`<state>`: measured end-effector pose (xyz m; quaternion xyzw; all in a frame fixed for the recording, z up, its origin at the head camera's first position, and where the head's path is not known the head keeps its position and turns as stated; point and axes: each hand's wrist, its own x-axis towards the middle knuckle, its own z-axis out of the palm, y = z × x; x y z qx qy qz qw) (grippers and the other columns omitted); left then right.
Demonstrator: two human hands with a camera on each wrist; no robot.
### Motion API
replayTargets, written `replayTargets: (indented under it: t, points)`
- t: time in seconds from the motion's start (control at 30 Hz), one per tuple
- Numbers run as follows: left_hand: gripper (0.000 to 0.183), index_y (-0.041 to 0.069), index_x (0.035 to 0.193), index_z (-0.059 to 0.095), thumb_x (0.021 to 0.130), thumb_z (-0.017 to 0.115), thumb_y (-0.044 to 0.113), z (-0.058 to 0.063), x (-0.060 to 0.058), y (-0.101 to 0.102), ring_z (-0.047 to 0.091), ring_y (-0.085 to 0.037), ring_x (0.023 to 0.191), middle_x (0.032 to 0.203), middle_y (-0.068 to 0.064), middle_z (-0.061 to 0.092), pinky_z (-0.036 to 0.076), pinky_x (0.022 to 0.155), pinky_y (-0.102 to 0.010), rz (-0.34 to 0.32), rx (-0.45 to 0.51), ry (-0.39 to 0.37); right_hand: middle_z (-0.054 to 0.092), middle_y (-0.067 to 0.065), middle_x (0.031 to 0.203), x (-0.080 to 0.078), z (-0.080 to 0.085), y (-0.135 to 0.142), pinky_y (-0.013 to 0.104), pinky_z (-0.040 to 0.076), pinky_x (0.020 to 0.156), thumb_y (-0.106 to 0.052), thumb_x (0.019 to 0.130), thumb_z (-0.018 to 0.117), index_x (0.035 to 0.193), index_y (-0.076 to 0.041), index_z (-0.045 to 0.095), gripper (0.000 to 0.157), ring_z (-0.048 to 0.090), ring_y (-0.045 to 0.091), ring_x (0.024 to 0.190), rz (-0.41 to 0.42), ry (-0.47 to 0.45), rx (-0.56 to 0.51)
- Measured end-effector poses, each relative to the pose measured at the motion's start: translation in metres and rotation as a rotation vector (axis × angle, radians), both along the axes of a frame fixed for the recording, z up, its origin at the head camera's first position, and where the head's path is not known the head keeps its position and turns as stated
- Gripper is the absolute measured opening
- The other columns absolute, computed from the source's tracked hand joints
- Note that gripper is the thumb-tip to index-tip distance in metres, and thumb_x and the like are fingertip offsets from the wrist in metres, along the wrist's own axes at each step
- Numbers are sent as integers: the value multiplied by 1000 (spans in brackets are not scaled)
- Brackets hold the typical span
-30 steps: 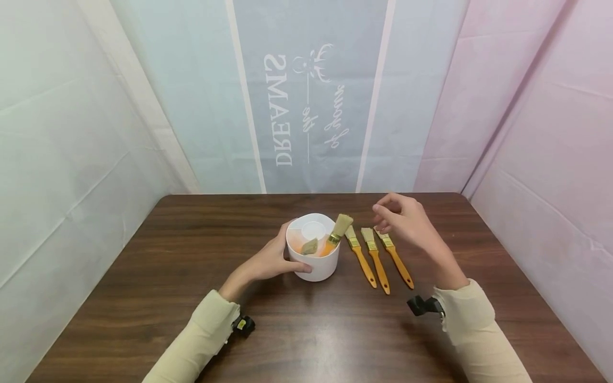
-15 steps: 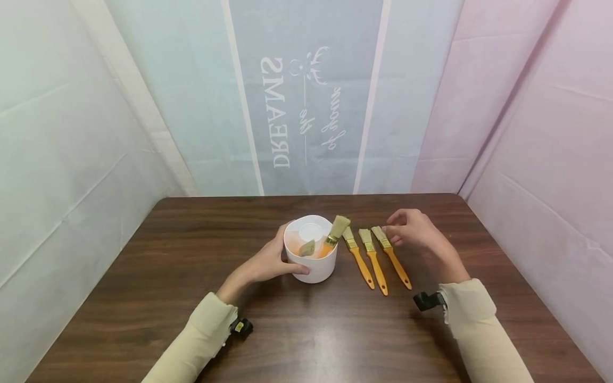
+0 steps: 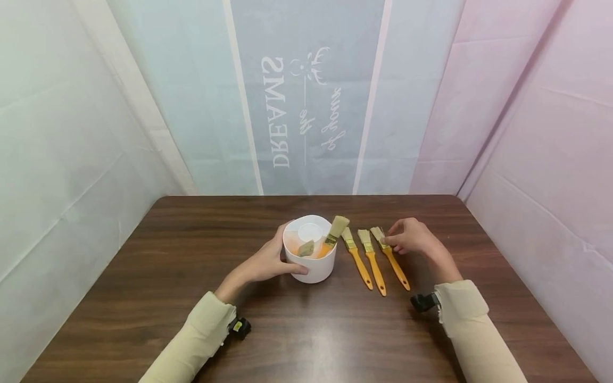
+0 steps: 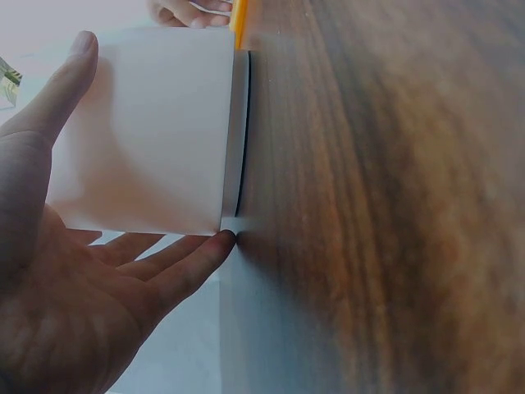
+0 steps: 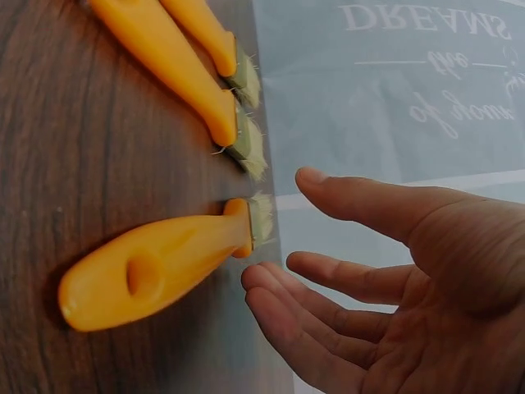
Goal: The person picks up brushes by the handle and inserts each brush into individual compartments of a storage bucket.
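Note:
My left hand (image 3: 265,261) holds a round white tub (image 3: 320,270), thumb along the near wall and fingers round the other side. Two paintbrushes stand bristles-up inside: one brush (image 3: 339,227) leans over the right rim, the other brush (image 3: 306,248) sits lower. My right hand (image 3: 413,236) is at the bristle end of the rightmost paintbrush (image 3: 396,268) on the table. In the right wrist view, thumb and fingers of that hand are spread apart near this brush's bristles, gripping nothing. To its left lie a middle paintbrush (image 3: 375,271) and a left paintbrush (image 3: 361,267), yellow handles towards me.
The dark wood table (image 3: 201,234) ends at a back edge just beyond the brushes. Behind it hangs a blue-grey cloth (image 3: 306,117) with mirrored lettering. Pale cloth walls (image 3: 62,159) stand on both sides.
My right hand has come down from above the brushes to the rightmost one's bristle end. The left hand keeps its hold on the tub.

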<state>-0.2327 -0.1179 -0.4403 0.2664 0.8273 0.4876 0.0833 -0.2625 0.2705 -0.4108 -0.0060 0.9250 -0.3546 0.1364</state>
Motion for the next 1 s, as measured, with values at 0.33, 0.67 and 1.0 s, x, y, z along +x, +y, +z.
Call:
replayTargets:
  t: [0.33,0.67,1.0]
  points:
    - [117,25,162,15,76,94,29,-1,-1,0,52,-21,134,151,-3,48,42,112,-48,8,-8,-5,72,18,95,-3,-7,-1,35,63,71,-28,93,79,123,8,62,50,72,17,74,16,-15,38]
    - [120,17,163,11,76,93,18,-1,-1,1,50,-27,137,153,-9,46,39,114,-52,9,-13,-22,68,16,92,-5,-15,-2,33,62,69,-19,90,81,123,8,63,46,69,17,74,3,-21,35]
    - [112,7,161,15,78,91,18,33,20,4,52,-30,134,149,-15,49,42,111,-53,-6,-15,-22,67,21,102,-4,-18,-3,34,63,69,-15,89,82,121,9,62,45,70,20,78,10,-25,28]
